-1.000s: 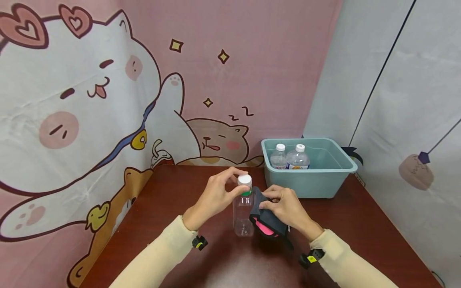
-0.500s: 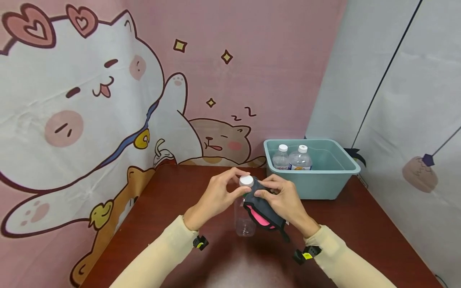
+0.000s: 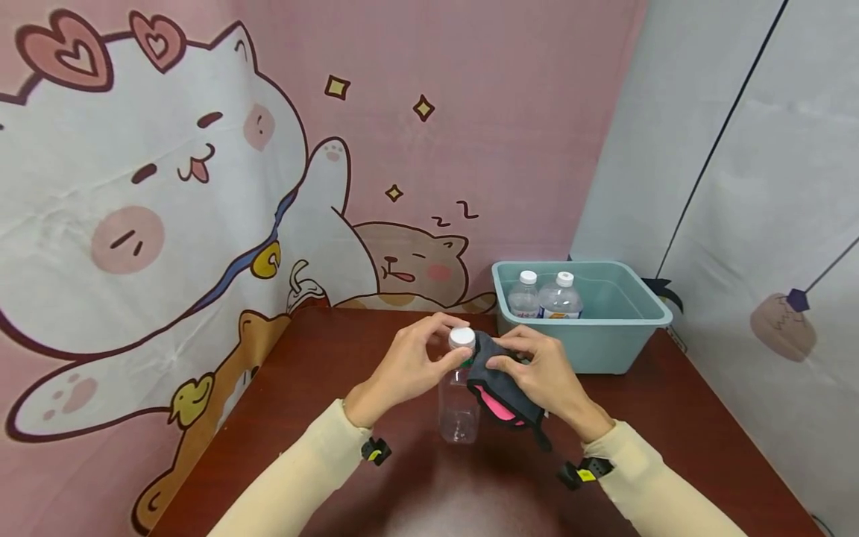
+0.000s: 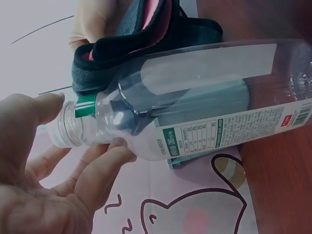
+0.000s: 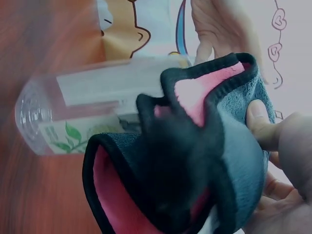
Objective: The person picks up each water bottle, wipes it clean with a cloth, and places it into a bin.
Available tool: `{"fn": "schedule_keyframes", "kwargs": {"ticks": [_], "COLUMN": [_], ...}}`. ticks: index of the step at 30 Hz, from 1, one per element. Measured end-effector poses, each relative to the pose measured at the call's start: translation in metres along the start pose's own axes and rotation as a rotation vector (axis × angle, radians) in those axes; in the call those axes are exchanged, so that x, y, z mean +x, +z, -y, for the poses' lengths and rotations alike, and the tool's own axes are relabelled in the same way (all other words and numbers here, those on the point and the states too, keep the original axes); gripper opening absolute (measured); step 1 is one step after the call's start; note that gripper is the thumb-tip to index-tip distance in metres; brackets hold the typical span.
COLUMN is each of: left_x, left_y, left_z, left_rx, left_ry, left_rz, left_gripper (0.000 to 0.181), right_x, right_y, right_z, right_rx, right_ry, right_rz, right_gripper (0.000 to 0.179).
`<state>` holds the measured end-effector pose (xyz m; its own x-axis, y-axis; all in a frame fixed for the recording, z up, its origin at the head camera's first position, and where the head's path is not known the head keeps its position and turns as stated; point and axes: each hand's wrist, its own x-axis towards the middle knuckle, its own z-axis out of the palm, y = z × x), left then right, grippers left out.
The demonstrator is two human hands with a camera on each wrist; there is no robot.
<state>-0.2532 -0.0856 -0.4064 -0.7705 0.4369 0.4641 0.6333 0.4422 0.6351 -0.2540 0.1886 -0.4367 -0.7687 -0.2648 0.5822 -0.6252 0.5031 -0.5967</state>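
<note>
A clear plastic bottle [image 3: 458,421] stands upright on the table, with a white cap [image 3: 461,337] and a green band at its neck. My left hand [image 3: 417,359] pinches it at the cap and neck between thumb and fingers. My right hand [image 3: 549,373] grips a bunched dark grey cloth [image 3: 499,379] with pink lining and black edging, held against the bottle's upper right side. Printed labels on the bottle [image 4: 204,102] show in the left wrist view. Folds of the cloth [image 5: 239,146] partly hide the bottle in the right wrist view.
Behind the right hand stands a blue-green plastic bin [image 3: 570,350] holding two capped clear bottles, one a small bottle [image 3: 523,298] and one a wider bottle [image 3: 562,298]. The reddish-brown table [image 3: 322,343] meets a cartoon-printed curtain [image 3: 510,134] at the back.
The right hand has moved the cloth up and left over the bottle's neck, then slightly back to the right. The left hand keeps its hold on the bottle. The head view has shifted slightly.
</note>
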Motion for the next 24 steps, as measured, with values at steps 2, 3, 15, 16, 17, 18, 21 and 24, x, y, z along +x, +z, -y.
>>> {"fn": "schedule_keyframes", "kwargs": {"ticks": [2, 3, 15, 16, 17, 18, 21, 24], "left_x": [0.001, 0.001, 0.004, 0.004, 0.004, 0.004, 0.003, 0.002], "left_y": [0.002, 0.002, 0.001, 0.000, -0.002, -0.003, -0.008, -0.011], "left_z": [0.000, -0.001, -0.005, -0.005, -0.004, -0.004, -0.002, 0.000], "left_rx": [-0.008, -0.009, 0.080, 0.078, 0.074, 0.072, 0.080, 0.084], "left_ry": [-0.006, -0.011, -0.029, -0.026, -0.016, -0.009, 0.006, 0.014], "left_rz": [-0.011, -0.018, -0.034, -0.025, -0.018, -0.010, 0.006, 0.014], "left_gripper": [0.046, 0.046, 0.050, 0.051, 0.052, 0.053, 0.054, 0.055], "right_x": [-0.001, -0.001, 0.001, 0.001, 0.001, 0.002, 0.003, 0.005], "right_y": [-0.004, -0.006, -0.016, -0.017, -0.018, -0.018, -0.019, -0.019], "right_z": [-0.003, -0.005, -0.012, -0.013, -0.013, -0.014, -0.016, -0.016], "right_rx": [-0.007, -0.009, 0.051, 0.060, 0.064, 0.070, 0.075, 0.082], "right_ry": [0.008, 0.014, 0.041, 0.042, 0.043, 0.045, 0.051, 0.059], "right_rz": [-0.009, -0.016, -0.051, -0.051, -0.051, -0.049, -0.034, -0.013], "right_gripper": [0.030, 0.029, 0.028, 0.028, 0.027, 0.027, 0.027, 0.028]}}
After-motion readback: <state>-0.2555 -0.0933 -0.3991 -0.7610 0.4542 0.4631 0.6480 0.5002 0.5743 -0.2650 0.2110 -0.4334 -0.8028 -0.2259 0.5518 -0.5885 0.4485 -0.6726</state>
